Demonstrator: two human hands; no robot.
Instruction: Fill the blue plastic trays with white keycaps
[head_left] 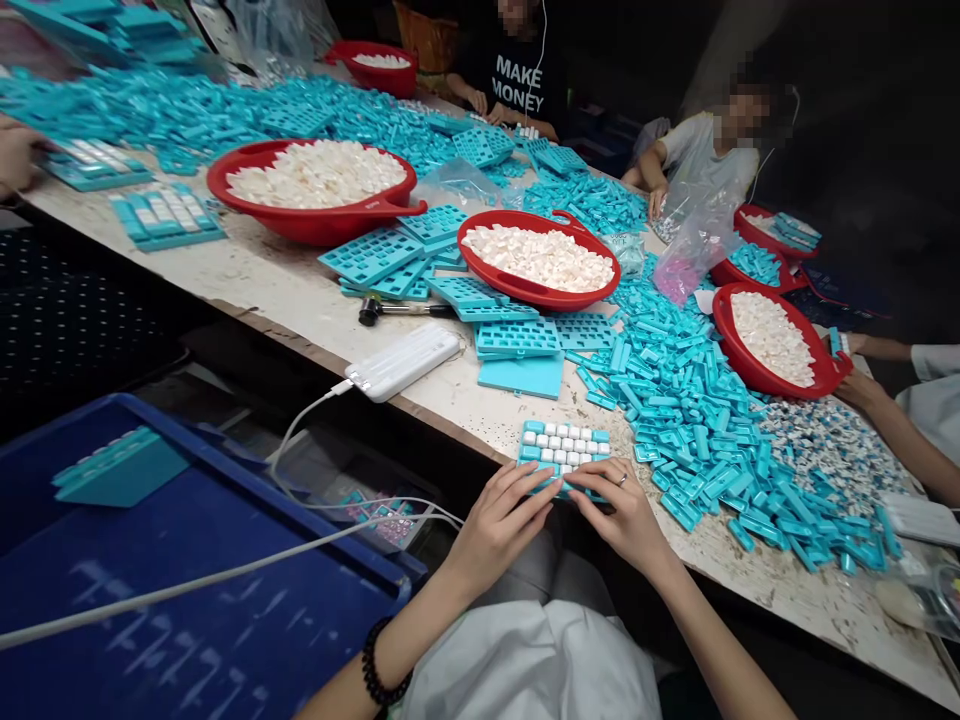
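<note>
A small turquoise keyboard [564, 445] with rows of white and turquoise keycaps lies at the table's front edge. My left hand [510, 505] grips its near left corner, fingertips on the lower keys. At the near right side, my right hand [619, 505], with a ring on one finger, holds the same keyboard, its fingers bent over the lower row. The fingertips of both hands almost meet at the middle of the near edge. Whether a loose keycap is under them is hidden. Just beyond the keyboard is a flat turquoise plate [521, 376].
Red bowls of white keycaps [540, 255] stand behind stacked turquoise key frames [517, 338]. Loose turquoise pieces [697, 430] heap at right. A white power bank [405, 362] with a cable and a hammer [371, 310] lie left. A blue crate [225, 470] stands below. Co-workers sit around.
</note>
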